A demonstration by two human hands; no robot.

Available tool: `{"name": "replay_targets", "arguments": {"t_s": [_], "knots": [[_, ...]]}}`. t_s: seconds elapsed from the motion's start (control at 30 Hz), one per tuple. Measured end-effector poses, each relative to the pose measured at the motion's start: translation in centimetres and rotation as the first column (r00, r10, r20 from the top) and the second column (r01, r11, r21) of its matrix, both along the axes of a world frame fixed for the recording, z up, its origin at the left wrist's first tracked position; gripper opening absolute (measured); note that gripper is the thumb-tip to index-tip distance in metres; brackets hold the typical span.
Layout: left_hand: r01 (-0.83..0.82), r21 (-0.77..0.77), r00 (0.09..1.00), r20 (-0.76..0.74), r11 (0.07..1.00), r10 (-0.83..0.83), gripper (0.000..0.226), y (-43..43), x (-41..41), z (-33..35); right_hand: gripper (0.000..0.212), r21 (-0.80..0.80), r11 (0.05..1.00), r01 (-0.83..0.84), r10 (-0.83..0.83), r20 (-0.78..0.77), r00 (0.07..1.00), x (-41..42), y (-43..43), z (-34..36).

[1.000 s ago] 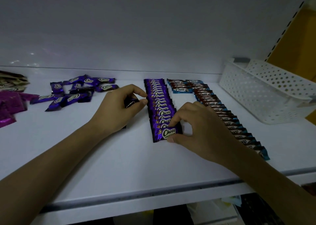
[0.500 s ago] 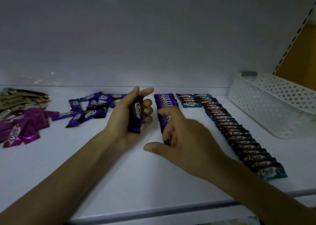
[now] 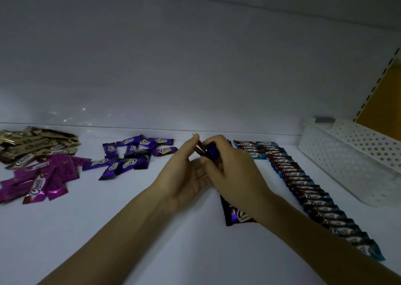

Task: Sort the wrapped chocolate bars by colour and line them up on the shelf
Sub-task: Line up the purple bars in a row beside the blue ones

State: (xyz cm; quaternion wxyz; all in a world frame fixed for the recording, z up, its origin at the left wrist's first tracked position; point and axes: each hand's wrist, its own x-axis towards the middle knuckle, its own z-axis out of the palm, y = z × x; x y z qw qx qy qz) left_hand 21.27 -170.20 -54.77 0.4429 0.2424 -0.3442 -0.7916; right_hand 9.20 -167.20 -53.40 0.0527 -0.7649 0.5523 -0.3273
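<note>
White shelf (image 3: 104, 230), matt, dimly lit, backed by a plain white wall (image 3: 195, 68); far left, heap of gold-wrapped bars (image 3: 36, 142); just nearer, heap of magenta bars (image 3: 41, 176); to their right, loose purple bars (image 3: 134, 154), scattered and overlapping; centre, left hand (image 3: 184, 176), thumb and fingers gripping a held stack (image 3: 207, 151) of purple bars; right hand (image 3: 234, 172), fingers curled round the same stack from the right; beneath that wrist, purple row (image 3: 236, 216), mostly hidden; further right, blue-and-brown row (image 3: 314, 198), overlapped, running far to near; white perforated basket (image 3: 347, 154); yellow panel (image 3: 382, 102) at far right.
</note>
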Motion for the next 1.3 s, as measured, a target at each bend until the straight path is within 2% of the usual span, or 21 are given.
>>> {"name": "replay_targets", "arguments": {"t_s": [0.07,0.1,0.17,0.23,0.27,0.33,0.4,0.53,0.7,0.8,0.9,1.0,1.13,1.3], "knots": [[0.028,-0.004,0.999,0.027,1.0,-0.028,0.039,0.0,-0.1,-0.1,0.03,-0.075,0.997,0.025,-0.038,-0.174,0.984,-0.7,-0.1,0.2],[0.009,-0.008,0.999,0.033,1.0,-0.008,0.036,-0.1,-0.2,-0.3,0.033,-0.078,0.997,0.017,-0.033,-0.212,0.977,-0.9,0.0,0.1],[-0.052,-0.023,0.997,0.056,0.998,0.054,0.033,-0.3,-0.1,-0.5,0.043,-0.02,1.0,-0.016,0.012,-0.186,0.982,-1.1,0.3,-0.3],[-0.081,-0.045,0.991,0.103,0.996,0.086,0.032,-0.4,-0.1,-0.7,0.045,0.048,0.997,-0.058,0.06,-0.026,0.998,-1.3,0.8,-0.6],[-0.093,-0.049,0.987,0.129,0.994,0.099,0.03,-0.4,-0.1,-0.8,0.038,0.057,0.995,-0.083,0.078,0.085,0.993,-1.5,0.9,-0.7],[-0.144,-0.024,0.977,0.158,0.989,0.146,0.024,-0.5,-0.2,-0.9,0.019,0.016,0.995,-0.094,0.087,0.261,0.961,-2.2,1.1,-0.6],[-0.194,0.002,0.966,0.176,0.981,0.191,0.019,-0.7,-0.2,-0.8,0.019,-0.002,0.996,-0.087,0.081,0.382,0.921,-3.2,1.3,-0.3],[-0.223,-0.015,0.945,0.243,0.975,0.22,0.018,-0.9,0.1,-1.0,0.036,0.114,0.988,-0.104,0.025,0.551,0.834,-4.6,2.2,-0.2],[-0.241,-0.039,0.932,0.271,0.97,0.243,0.018,-1.1,0.2,-1.2,0.026,0.214,0.96,-0.178,0.009,0.616,0.787,-5.9,3.9,-0.5],[-0.241,-0.089,0.906,0.336,0.966,0.257,0.017,-1.4,0.4,-1.3,0.019,0.234,0.953,-0.192,0.036,0.54,0.841,-6.7,5.6,-0.9],[-0.161,-0.19,0.873,0.43,0.969,0.23,0.019,-1.2,0.2,-1.7,0.015,0.291,0.936,-0.199,0.084,0.365,0.927,-7.2,7.6,-1.9],[-0.089,-0.259,0.842,0.496,0.962,0.212,0.018,-0.9,-0.1,-2.0,0.019,0.338,0.934,-0.118,0.053,0.195,0.979,-7.8,8.4,-2.7],[-0.086,-0.281,0.822,0.522,0.956,0.228,0.017,-1.0,0.0,-2.1,0.018,0.238,0.971,0.007,-0.014,0.029,0.999,-8.0,8.1,-2.7],[-0.105,-0.284,0.824,0.512,0.953,0.243,0.017,-1.3,0.2,-2.3,0.024,0.113,0.993,0.018,-0.006,-0.106,0.994,-7.2,7.5,-2.9]]}}
